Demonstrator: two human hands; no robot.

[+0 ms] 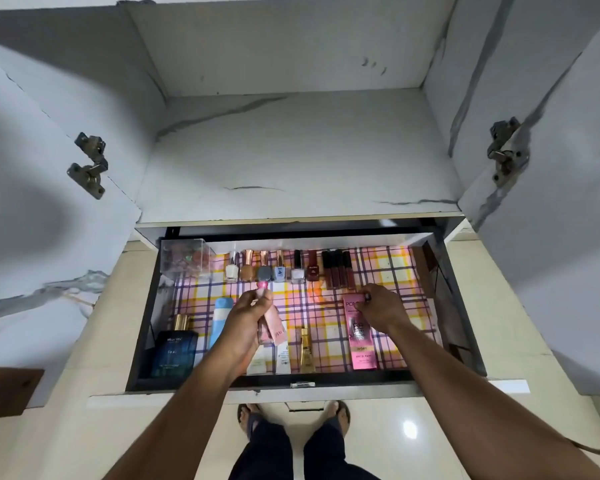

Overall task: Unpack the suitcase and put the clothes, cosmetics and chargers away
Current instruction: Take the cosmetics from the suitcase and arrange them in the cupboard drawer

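Note:
An open black drawer [142,327] lined with pink checked paper holds cosmetics. My left hand [248,317] is shut on a pale pink tube [269,329] with a pink cap, held above the drawer's middle. My right hand [378,308] grips the top end of a pink BB cream box [362,344] lying at the right. A row of nail polish bottles [265,270] and dark lip glosses [336,270] lines the back. A blue perfume box [175,353], a light blue bottle [220,320] and a gold bottle [305,351] lie near the front.
A clear plastic box [184,259] sits in the drawer's back left corner. Above the drawer is a bare marbled shelf [291,157] between two open cupboard doors with hinges [89,164]. My feet [291,417] stand on a glossy tiled floor below the drawer front.

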